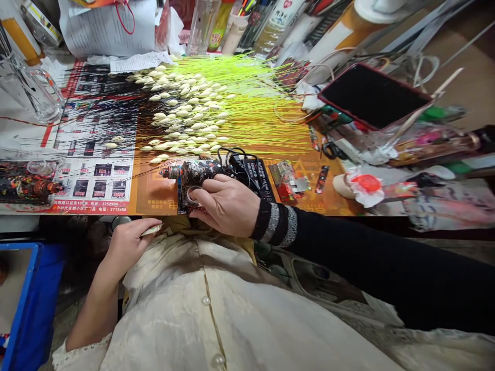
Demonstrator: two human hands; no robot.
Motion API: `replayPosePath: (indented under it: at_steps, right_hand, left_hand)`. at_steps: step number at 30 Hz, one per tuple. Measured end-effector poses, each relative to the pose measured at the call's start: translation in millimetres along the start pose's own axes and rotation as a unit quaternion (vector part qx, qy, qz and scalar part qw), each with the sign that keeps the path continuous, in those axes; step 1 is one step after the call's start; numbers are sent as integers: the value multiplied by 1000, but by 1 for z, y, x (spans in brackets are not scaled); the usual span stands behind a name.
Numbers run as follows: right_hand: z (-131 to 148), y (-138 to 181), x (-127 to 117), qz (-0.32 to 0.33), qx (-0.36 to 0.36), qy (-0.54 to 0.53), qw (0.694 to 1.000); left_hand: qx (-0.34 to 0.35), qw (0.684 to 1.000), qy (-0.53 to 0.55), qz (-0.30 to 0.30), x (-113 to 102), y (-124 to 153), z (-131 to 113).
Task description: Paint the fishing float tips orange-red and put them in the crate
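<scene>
Paint-crusted hot glue gun (193, 175) lies at the desk (152, 198) edge, nozzle aimed at pale neon-stemmed spindles (181, 108), steadied by a black-sleeved hand's (226, 203) wrapped fingers; the left hand's (127, 245) fingers pinch a pale sliver (151, 229).

The desk (19, 222) is covered by a glossy printed advertising sheet (96, 154), and across its middle lie rows of pale fishing floats (181, 98) with neon-yellow stems fanning to the right. At the upper right, a smartphone (373, 97) in a red case sits tilted on clutter. Black-handled scissors (333, 150) lie below it, a glass jug (31, 85) rests at the upper left, and a red-stained tissue (365, 185) lies at the right.
</scene>
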State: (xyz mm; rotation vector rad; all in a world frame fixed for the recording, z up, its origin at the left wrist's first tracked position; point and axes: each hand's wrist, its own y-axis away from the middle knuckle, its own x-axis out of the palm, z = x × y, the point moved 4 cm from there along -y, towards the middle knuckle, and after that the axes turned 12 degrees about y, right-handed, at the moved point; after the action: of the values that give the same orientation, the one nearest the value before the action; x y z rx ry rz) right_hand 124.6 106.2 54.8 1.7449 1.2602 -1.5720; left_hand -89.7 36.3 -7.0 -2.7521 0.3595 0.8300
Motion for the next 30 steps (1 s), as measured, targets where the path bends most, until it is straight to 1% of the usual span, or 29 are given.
replayPosePath:
  at_steps: [3,8,10,12,15,19,22,27,30]
  right_hand:
    - [-2,1,-4,-17,4,2,1000]
    - [-8,11,-27,-95,11,10,995]
    - [-15,19,-35,-114,28,18,993]
    - [-25,29,-40,-121,66,29,990]
    - [-39,44,-40,-115,128,54,984]
    - [-52,53,-34,-100,153,56,982]
    - [-61,48,-27,-81,152,14,985]
    - [-78,23,-15,-62,109,-92,988]
    - [-89,12,-10,-46,98,-112,988]
  left_hand:
    - [-4,1000,-6,-3,-2,2,-1]
    - [3,1000,-5,-8,-4,3,-1]
    - [3,1000,-5,-6,-4,2,-1]
    - [4,1000,-8,0,-3,0,-2]
    - [13,1000,-14,12,-1,-6,-5]
    - [23,999,-21,20,3,-15,-10]
    - [22,999,-23,24,4,-19,-11]
    - [22,999,-23,22,3,-16,-15]
    - [21,999,-19,14,-1,-12,-16]
